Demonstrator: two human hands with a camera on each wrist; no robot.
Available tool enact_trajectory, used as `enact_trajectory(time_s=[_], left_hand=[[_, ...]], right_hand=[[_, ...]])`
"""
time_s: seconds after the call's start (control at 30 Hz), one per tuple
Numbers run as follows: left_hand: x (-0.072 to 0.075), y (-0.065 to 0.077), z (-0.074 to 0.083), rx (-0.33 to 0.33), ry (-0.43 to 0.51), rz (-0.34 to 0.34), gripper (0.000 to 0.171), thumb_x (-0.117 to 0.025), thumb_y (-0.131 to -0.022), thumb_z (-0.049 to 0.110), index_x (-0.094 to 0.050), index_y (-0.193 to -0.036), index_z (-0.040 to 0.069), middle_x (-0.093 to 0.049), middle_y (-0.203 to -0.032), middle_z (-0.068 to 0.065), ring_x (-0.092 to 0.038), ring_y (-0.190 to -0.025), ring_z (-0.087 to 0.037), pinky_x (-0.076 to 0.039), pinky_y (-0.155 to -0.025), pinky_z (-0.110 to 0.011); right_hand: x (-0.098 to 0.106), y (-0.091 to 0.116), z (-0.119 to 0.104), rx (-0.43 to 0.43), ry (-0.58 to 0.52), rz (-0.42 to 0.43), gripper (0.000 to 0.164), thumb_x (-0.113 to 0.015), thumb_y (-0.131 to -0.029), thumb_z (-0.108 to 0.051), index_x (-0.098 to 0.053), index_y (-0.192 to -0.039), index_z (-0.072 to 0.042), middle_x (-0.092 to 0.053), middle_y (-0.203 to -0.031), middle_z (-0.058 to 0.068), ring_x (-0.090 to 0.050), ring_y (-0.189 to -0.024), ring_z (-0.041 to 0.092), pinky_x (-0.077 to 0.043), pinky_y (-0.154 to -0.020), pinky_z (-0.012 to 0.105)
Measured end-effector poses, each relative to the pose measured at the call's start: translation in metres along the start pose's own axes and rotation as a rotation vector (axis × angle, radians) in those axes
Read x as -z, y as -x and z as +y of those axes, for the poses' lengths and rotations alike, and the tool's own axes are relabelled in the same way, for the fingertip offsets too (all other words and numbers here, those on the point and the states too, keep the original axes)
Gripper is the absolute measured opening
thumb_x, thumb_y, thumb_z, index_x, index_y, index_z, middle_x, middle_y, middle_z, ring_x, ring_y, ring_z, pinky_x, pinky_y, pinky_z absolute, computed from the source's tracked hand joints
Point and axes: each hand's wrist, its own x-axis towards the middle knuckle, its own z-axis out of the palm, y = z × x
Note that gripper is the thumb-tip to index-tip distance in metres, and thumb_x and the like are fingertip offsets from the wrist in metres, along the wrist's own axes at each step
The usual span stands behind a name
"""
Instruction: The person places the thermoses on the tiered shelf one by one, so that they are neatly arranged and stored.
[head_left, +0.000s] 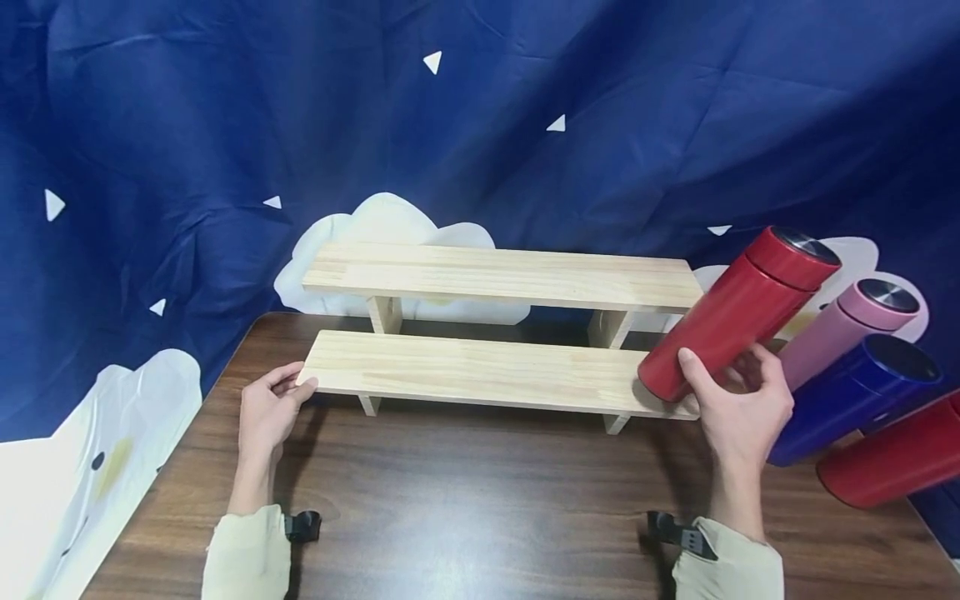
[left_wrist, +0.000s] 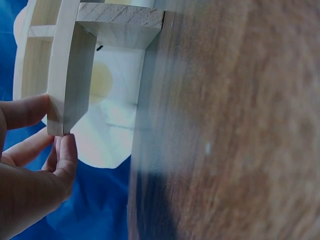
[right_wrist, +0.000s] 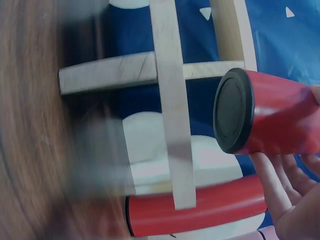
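Note:
A two-tier wooden shelf stand stands on the table. My left hand pinches the left end of its lower board, with fingertips at the board's edge in the left wrist view. At the right end, my right hand grips a red thermos bottle with a silver-topped lid, tilted to the right. The black base of this bottle shows in the right wrist view, lifted off the lower board. To the right of that hand are a pink bottle, a blue bottle and another red bottle.
A brown wooden table lies under the stand. Behind it hangs a blue curtain with white shapes. In the right wrist view, a red bottle stands beyond the end of the lower board.

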Motion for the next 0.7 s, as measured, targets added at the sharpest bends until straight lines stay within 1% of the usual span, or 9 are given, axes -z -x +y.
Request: enact_trajectory(time_s=[0.07,0.13,0.17,0.27,0.33,0.4,0.53,0.63,0.7], left_hand=[[0.000,0.000,-0.001,-0.009,-0.008,0.003,0.042,-0.076,-0.089,0.010,-0.068,-0.128,-0.002,-0.067,-0.111,-0.015,-0.055,-0.089,-0.005,-0.046,-0.071,-0.010],[0.000,-0.001,-0.001,-0.015,-0.016,0.004,0.042,-0.076,-0.089,0.010,-0.068,-0.128,-0.003,-0.068,-0.110,-0.014,-0.055,-0.088,-0.005,-0.046,-0.071,-0.010],[0.000,-0.001,-0.001,-0.016,-0.018,0.004,0.042,-0.077,-0.089,0.010,-0.068,-0.128,-0.003,-0.068,-0.109,-0.014,-0.055,-0.087,-0.005,-0.046,-0.070,-0.010],[0.000,0.000,-0.002,-0.016,-0.027,0.009,0.042,-0.077,-0.089,0.010,-0.068,-0.128,-0.003,-0.068,-0.108,-0.012,-0.055,-0.086,-0.004,-0.045,-0.070,-0.010],[0.000,0.000,-0.003,-0.016,-0.030,0.008,0.042,-0.077,-0.089,0.010,-0.068,-0.128,-0.003,-0.068,-0.107,-0.011,-0.055,-0.086,-0.004,-0.045,-0.070,-0.010],[0.000,0.000,-0.003,-0.017,-0.029,0.009,0.041,-0.076,-0.089,0.010,-0.068,-0.127,-0.002,-0.068,-0.107,-0.012,-0.055,-0.086,-0.003,-0.045,-0.070,-0.010],[0.000,0.000,-0.002,-0.020,-0.015,0.002,0.041,-0.076,-0.090,0.010,-0.068,-0.127,-0.003,-0.068,-0.110,-0.015,-0.056,-0.088,-0.003,-0.046,-0.071,-0.009],[0.001,0.000,-0.001,-0.021,-0.006,-0.004,0.041,-0.076,-0.090,0.011,-0.068,-0.127,-0.003,-0.067,-0.111,-0.017,-0.056,-0.089,-0.004,-0.046,-0.072,-0.009],[0.001,0.001,-0.001,-0.018,-0.006,-0.003,0.041,-0.076,-0.090,0.011,-0.068,-0.128,-0.003,-0.067,-0.112,-0.017,-0.056,-0.089,-0.005,-0.046,-0.072,-0.009]], right_hand=[[-0.004,-0.001,-0.001,-0.021,-0.068,-0.002,0.054,-0.092,-0.070,-0.009,-0.072,-0.120,-0.012,-0.069,-0.100,-0.007,-0.065,-0.090,0.009,-0.051,-0.080,0.017],[-0.008,-0.001,-0.002,-0.049,-0.141,-0.008,0.052,-0.092,-0.069,-0.006,-0.072,-0.117,-0.012,-0.070,-0.098,-0.004,-0.065,-0.086,0.010,-0.052,-0.076,0.016],[-0.010,-0.001,-0.003,-0.063,-0.176,-0.013,0.051,-0.092,-0.069,-0.005,-0.072,-0.116,-0.011,-0.071,-0.097,-0.002,-0.066,-0.084,0.011,-0.053,-0.073,0.016],[-0.016,0.001,-0.006,-0.099,-0.276,-0.029,0.051,-0.092,-0.068,-0.002,-0.072,-0.114,-0.010,-0.072,-0.093,0.002,-0.066,-0.075,0.012,-0.055,-0.058,0.017],[-0.020,0.002,-0.008,-0.111,-0.315,-0.040,0.050,-0.091,-0.069,-0.001,-0.071,-0.115,-0.009,-0.072,-0.093,0.003,-0.067,-0.073,0.012,-0.055,-0.050,0.020],[-0.025,0.003,-0.011,-0.122,-0.351,-0.049,0.050,-0.091,-0.070,-0.001,-0.071,-0.115,-0.008,-0.072,-0.091,0.005,-0.066,-0.070,0.012,-0.054,-0.046,0.022],[-0.035,0.005,-0.018,-0.120,-0.363,-0.043,0.046,-0.091,-0.071,-0.005,-0.071,-0.112,-0.009,-0.070,-0.087,0.007,-0.061,-0.064,0.011,-0.053,-0.044,0.022],[-0.043,0.006,-0.022,-0.112,-0.364,-0.033,0.043,-0.091,-0.072,-0.006,-0.071,-0.110,-0.009,-0.068,-0.085,0.007,-0.057,-0.063,0.011,-0.051,-0.044,0.020],[-0.048,0.007,-0.026,-0.118,-0.370,-0.039,0.042,-0.091,-0.072,-0.007,-0.071,-0.110,-0.010,-0.068,-0.085,0.007,-0.056,-0.063,0.011,-0.052,-0.045,0.020]])
